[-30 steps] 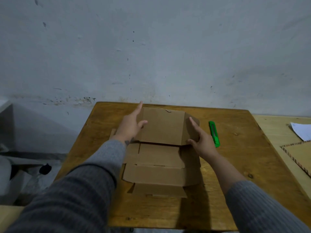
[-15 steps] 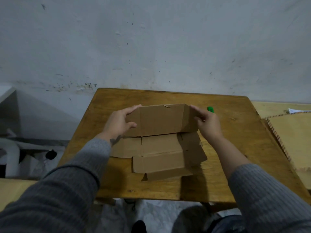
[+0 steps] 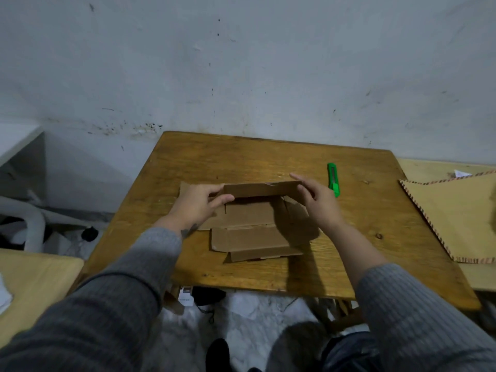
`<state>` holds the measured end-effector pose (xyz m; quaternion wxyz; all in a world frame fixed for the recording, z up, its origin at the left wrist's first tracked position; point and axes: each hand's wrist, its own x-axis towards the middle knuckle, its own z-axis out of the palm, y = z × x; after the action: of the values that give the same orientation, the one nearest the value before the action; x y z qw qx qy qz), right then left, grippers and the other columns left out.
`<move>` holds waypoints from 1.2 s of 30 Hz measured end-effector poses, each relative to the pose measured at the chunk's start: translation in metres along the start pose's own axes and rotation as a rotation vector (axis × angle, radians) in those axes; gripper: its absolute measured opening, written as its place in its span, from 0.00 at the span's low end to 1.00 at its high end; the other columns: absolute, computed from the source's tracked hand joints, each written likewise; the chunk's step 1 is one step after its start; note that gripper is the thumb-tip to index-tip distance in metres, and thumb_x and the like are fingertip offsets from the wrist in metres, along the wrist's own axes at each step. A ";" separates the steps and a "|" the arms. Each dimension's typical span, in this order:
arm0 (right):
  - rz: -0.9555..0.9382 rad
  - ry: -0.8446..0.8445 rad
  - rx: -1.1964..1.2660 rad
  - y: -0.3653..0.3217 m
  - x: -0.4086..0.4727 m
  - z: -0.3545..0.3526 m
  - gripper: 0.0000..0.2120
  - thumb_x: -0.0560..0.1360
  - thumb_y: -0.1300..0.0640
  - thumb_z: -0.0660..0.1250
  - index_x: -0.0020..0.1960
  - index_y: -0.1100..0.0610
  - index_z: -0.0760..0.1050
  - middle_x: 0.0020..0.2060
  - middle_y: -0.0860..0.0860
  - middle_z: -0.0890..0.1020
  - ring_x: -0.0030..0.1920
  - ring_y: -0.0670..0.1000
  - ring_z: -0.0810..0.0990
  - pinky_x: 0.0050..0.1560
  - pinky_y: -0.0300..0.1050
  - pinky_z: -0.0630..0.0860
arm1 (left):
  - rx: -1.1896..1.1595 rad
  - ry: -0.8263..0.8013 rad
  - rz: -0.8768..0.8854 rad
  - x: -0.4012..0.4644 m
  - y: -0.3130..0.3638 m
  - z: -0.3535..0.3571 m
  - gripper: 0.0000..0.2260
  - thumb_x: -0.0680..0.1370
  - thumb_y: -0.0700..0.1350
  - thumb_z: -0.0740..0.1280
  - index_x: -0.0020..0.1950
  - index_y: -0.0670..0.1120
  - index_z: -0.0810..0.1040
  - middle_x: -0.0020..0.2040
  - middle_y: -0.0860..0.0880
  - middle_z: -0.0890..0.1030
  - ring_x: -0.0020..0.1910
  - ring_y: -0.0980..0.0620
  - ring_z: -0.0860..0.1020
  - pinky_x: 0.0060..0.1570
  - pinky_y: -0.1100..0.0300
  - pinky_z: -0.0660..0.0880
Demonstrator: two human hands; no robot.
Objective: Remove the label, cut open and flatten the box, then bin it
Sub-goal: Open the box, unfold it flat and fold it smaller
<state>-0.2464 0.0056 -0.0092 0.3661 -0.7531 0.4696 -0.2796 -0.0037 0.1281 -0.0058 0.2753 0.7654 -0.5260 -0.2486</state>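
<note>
A brown cardboard box (image 3: 255, 232) lies opened out on the wooden table (image 3: 241, 162), its near panels flat and its far panel (image 3: 257, 189) raised on edge. My left hand (image 3: 200, 205) pinches the left end of that raised panel, thumb in front. My right hand (image 3: 318, 200) holds the panel's right end with fingers stretched along its top edge. A green utility knife (image 3: 333, 179) lies on the table just right of my right hand. No label shows on the cardboard.
A woven tan mat (image 3: 453, 216) covers a lighter table at the right. Another pale surface (image 3: 35, 280) sits at the lower left. The wall (image 3: 241, 63) runs close behind the table. Clutter and white fabric lie on the floor (image 3: 241, 310) below.
The far panel has folded down toward me, from a broad face to a narrow strip. Both hands stayed on its ends, and the knife came back into full view.
</note>
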 end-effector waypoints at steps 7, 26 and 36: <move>0.052 -0.181 -0.155 0.013 -0.018 -0.010 0.17 0.80 0.59 0.60 0.66 0.45 0.73 0.67 0.51 0.75 0.69 0.53 0.69 0.59 0.37 0.66 | 0.004 -0.146 -0.287 -0.005 0.035 0.019 0.36 0.76 0.71 0.45 0.72 0.49 0.70 0.74 0.45 0.69 0.72 0.44 0.66 0.69 0.46 0.61; 0.034 -0.414 -0.751 0.072 -0.027 0.036 0.29 0.80 0.40 0.45 0.78 0.46 0.42 0.77 0.42 0.41 0.77 0.48 0.36 0.68 0.69 0.32 | 0.670 -0.375 -0.079 0.003 -0.018 0.087 0.34 0.80 0.65 0.44 0.77 0.50 0.33 0.75 0.53 0.28 0.75 0.54 0.31 0.69 0.31 0.36; 0.284 -0.052 -0.595 0.075 0.004 0.037 0.44 0.74 0.35 0.60 0.78 0.55 0.45 0.78 0.51 0.46 0.77 0.52 0.40 0.71 0.65 0.35 | 0.685 -0.375 -0.114 0.027 -0.015 0.095 0.35 0.77 0.70 0.42 0.76 0.56 0.30 0.74 0.49 0.25 0.74 0.50 0.28 0.68 0.31 0.32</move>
<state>-0.2544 -0.0097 -0.0914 0.1773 -0.7611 0.6213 -0.0570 -0.0482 0.0917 -0.0875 -0.1109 0.7821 -0.5764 -0.2092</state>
